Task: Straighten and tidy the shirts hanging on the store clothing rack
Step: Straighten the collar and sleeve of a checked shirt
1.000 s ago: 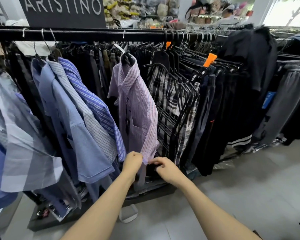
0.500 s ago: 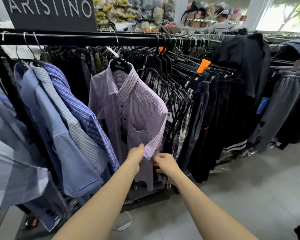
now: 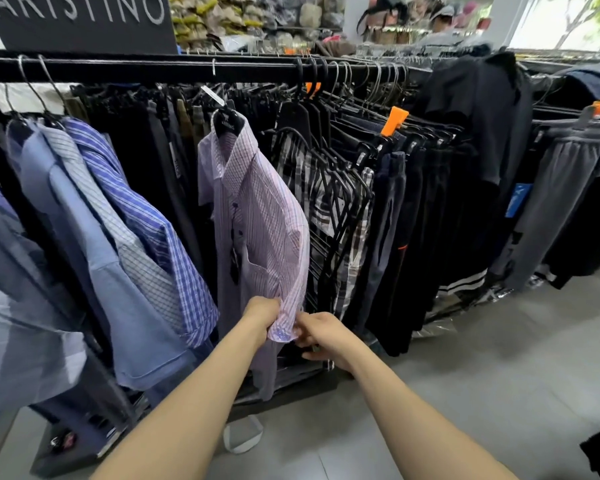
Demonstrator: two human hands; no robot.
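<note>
Pink checked shirt (image 3: 257, 216) has swung back from front-facing half a second ago to roughly side-on to the rail, sleeve edge toward camera; both hands have stayed on its sleeve cuff. Left hand (image 3: 262, 315) pinched closed on the cuff from the left, right hand (image 3: 321, 336) gripping the same cuff edge from the right, fingers curled on fabric. Reads as sleeve smoothing nearly done on this shirt, which hangs on a black hanger (image 3: 226, 121) from the black rail (image 3: 136, 69), between the blue shirts (image 3: 118, 230) at left and a bunch of empty black hangers (image 3: 329, 188) just right. Next likely: let go and move to the neighbouring shirts, which hang bunched and skewed. Dark trousers (image 3: 413, 220) fill the rail further right. Grey tiled floor (image 3: 465, 375), brand sign (image 3: 80, 19) above the rail, shop stock behind, daylight window far right.
</note>
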